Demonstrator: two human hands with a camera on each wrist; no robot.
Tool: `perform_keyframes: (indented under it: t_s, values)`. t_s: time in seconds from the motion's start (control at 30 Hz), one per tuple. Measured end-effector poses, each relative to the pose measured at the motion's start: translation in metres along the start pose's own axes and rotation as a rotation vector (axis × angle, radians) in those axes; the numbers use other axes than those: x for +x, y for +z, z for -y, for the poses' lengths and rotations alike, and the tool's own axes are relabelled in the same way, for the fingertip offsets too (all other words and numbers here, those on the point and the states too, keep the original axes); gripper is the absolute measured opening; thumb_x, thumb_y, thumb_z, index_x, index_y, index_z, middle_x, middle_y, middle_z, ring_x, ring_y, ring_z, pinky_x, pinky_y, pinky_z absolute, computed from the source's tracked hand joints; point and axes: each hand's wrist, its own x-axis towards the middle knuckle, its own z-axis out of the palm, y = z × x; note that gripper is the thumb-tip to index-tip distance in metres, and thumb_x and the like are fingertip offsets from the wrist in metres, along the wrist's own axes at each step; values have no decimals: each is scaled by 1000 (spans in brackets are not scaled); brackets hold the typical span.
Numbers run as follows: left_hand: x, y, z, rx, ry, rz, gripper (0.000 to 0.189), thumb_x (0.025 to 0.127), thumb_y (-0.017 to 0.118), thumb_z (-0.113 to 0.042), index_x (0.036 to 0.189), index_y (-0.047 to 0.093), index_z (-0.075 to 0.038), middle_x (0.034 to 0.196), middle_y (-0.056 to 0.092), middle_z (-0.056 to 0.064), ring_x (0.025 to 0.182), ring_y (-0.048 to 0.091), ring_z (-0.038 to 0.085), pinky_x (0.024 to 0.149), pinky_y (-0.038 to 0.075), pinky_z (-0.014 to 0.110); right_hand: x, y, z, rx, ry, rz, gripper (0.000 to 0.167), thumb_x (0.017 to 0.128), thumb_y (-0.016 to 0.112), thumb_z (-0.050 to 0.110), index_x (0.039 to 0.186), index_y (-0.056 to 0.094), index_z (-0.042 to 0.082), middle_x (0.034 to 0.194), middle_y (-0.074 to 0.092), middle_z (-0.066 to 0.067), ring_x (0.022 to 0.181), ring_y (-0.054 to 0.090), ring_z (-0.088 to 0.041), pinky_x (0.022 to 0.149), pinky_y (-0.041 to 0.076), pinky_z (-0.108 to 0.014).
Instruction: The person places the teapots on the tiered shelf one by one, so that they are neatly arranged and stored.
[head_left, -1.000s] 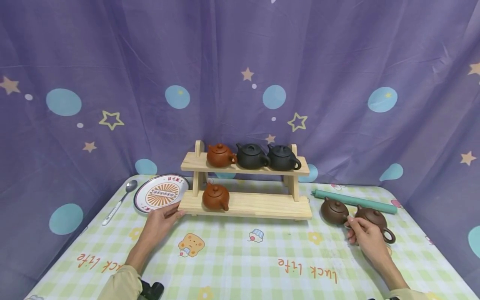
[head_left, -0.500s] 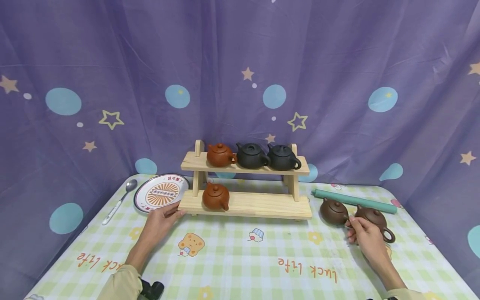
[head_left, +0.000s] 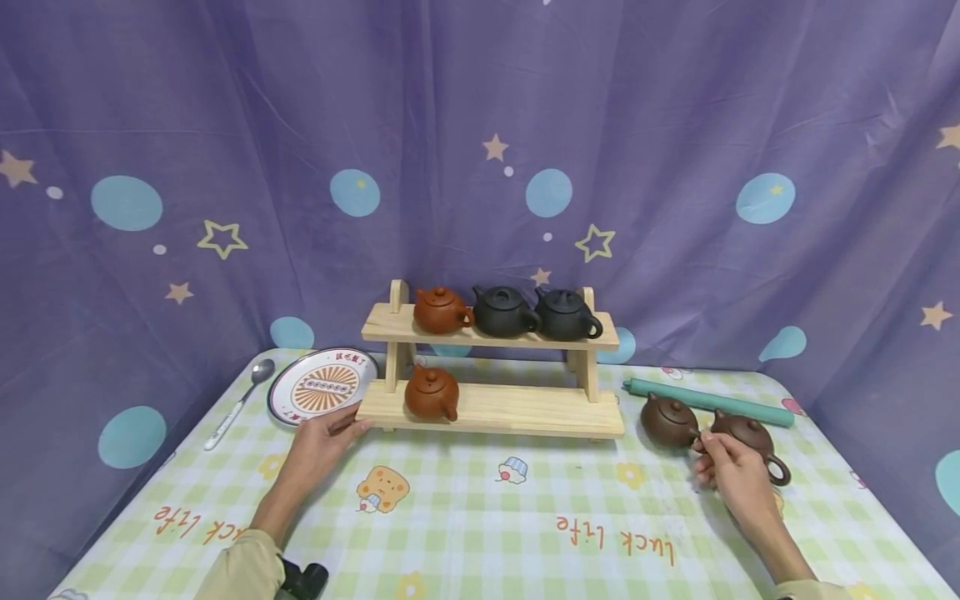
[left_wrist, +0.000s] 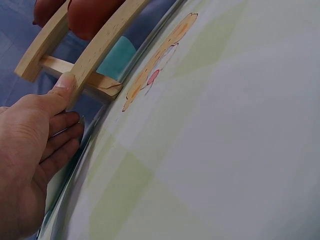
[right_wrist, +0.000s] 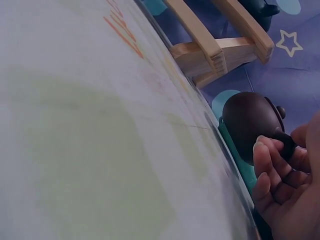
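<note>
At the left end of the two-tier wooden shelf [head_left: 525, 412], my left hand [head_left: 317, 450] grips the lower board. Its thumb presses on the board and its fingers lie below, as the left wrist view shows. My right hand [head_left: 738, 479] pinches the handle of a dark brown teapot [head_left: 666, 421], which stays upright; the handle is mostly hidden by the fingers. A second dark brown teapot [head_left: 742, 431] stands just behind that hand. On the upper tier are a reddish-brown teapot [head_left: 441, 311] and two black teapots [head_left: 504, 312]. Another reddish-brown teapot [head_left: 430, 394] sits on the lower tier.
A patterned plate [head_left: 367, 367] and a spoon [head_left: 238, 408] lie left of the shelf. Behind the dark brown teapots runs a green rod-like roll [head_left: 750, 407]. A checked cloth [head_left: 465, 533] covers the table, and a purple curtain [head_left: 480, 100] hangs behind.
The pinched dark brown teapot shifts very slightly with the right hand. My left hand keeps its grip on the shelf, and the other teapots stay put.
</note>
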Motion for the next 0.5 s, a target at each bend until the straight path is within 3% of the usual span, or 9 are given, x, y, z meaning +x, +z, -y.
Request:
perform_keyframes:
  t_s: [0.5]
  values:
    - [1, 0, 1, -2, 33, -22, 46, 98, 75, -22, 133, 65, 6, 117, 73, 20, 106, 73, 32, 92, 58, 42, -7, -9, 18, 1, -41, 27, 54, 112, 46, 39, 107, 66, -10, 73, 66, -6, 62, 63, -12, 57, 55, -26]
